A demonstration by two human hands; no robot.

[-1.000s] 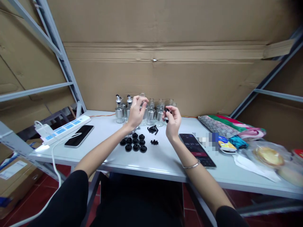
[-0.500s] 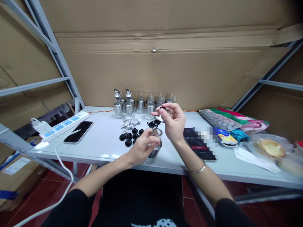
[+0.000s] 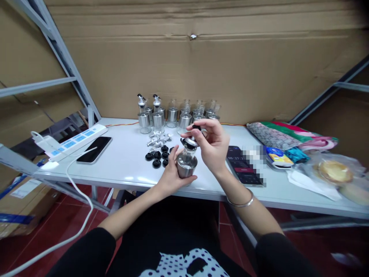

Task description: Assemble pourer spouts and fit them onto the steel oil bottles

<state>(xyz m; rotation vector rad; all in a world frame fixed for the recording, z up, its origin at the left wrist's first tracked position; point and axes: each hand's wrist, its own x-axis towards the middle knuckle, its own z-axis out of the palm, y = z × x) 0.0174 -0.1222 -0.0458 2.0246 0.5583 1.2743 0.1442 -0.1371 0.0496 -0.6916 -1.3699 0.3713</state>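
My left hand (image 3: 168, 177) is wrapped around the lower part of a glass bottle (image 3: 187, 166) with a brushed-metal sleeve, near the table's front edge. Over the bottle's mouth, my right hand (image 3: 215, 148) grips a silver-and-black pourer spout (image 3: 190, 142) between thumb and fingers. The spout meets the neck, but how deep it sits cannot be seen. Behind my hands lie several silver spout pieces (image 3: 157, 141) and several black ribbed stoppers (image 3: 157, 155). Further back stand several matching bottles (image 3: 172, 114), two of them topped with pourers (image 3: 156, 100).
On the left are a power strip (image 3: 79, 140) with a white cable and a dark phone (image 3: 95, 150). A second phone (image 3: 245, 169) showing a timer lies right of my hands. Beyond it are a yellow-blue packet (image 3: 279, 157), folded cloth (image 3: 291, 134) and bagged pastry (image 3: 336, 171).
My left hand has shifted from the bottle's neck to around its sleeved body. The bottle is raised and tilted towards me. The pourer has come down onto the neck in my right hand.
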